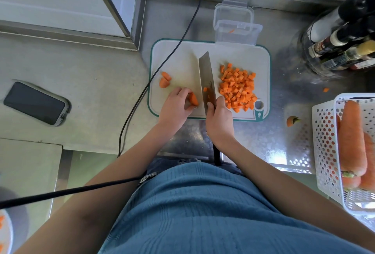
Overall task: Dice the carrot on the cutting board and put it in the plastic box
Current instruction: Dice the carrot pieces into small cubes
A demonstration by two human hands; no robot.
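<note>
Carrot piece (193, 99) lies near the cutting board's (178, 59) front edge, long axis running front-to-back, pinched by my left fingers (187, 91); my right hand (218, 114) grips the knife (206, 77).

A phone (36, 103) lay on the counter's left; bottles (343, 36) and a white basket (324, 152) stood along its right edge.

Cutting board (178, 55): bare from 10 to 12 o'clock. Diced carrot pile (237, 87) fills 3 o'clock; knife (207, 81) across centre; plastic box (236, 30) at 1 o'clock edge; black cable (162, 67) crosses 9 o'clock corner.
</note>
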